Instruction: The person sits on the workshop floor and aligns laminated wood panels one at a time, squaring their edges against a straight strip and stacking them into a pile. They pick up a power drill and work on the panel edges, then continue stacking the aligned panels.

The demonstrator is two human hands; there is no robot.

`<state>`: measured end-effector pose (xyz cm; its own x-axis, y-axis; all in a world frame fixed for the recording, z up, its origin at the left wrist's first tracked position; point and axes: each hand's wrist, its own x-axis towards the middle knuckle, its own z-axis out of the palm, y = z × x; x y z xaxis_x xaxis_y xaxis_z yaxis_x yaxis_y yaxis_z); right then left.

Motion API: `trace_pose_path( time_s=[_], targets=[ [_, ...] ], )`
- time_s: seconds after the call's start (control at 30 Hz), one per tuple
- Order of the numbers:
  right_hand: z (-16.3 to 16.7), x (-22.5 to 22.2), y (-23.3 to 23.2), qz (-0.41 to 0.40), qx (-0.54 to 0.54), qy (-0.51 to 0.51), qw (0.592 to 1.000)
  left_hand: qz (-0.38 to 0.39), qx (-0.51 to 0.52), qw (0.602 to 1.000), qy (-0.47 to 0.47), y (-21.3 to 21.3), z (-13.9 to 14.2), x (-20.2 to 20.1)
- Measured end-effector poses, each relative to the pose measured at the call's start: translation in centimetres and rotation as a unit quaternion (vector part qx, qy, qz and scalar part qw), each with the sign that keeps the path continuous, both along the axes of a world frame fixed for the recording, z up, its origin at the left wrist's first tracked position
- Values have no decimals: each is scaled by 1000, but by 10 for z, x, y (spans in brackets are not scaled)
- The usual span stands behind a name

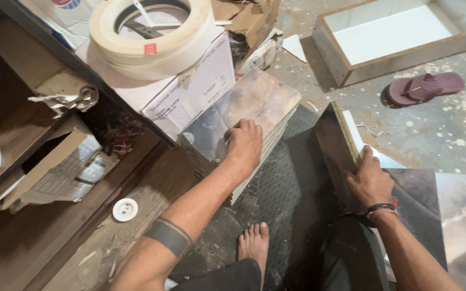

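Observation:
My left hand rests with curled fingers on top of a stack of glossy marbled laminate boards that leans against a white carton. My right hand grips the upper edge of a dark board standing tilted on its edge, with more dark and marbled sheets lying behind it. A black and red band sits on my right wrist. My bare foot is planted on the dark textured mat between the two hands.
A big roll of cream edge tape lies on the white carton. An open white-lined wooden box and a maroon slipper lie on the speckled floor at back right. Dark shelving with cardboard fills the left; a small white round cap lies below.

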<state>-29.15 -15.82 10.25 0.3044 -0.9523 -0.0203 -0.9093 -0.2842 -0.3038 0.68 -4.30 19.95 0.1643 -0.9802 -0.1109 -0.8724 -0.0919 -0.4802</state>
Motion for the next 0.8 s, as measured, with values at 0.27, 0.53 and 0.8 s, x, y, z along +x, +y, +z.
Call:
trace_pose_path(
  time_s=[0.27, 0.53, 0.8],
  targets=[
    [10, 3, 5, -5, 10, -11, 1000, -6, 5, 1000, -9, 1, 1, -1],
    [11, 5, 5, -11, 20, 6, 1000, -10, 29, 999, -19, 4, 7, -2],
    [7, 2, 6, -7, 6, -7, 1000, -24, 43, 998, -37, 6, 9, -1]
  ],
)
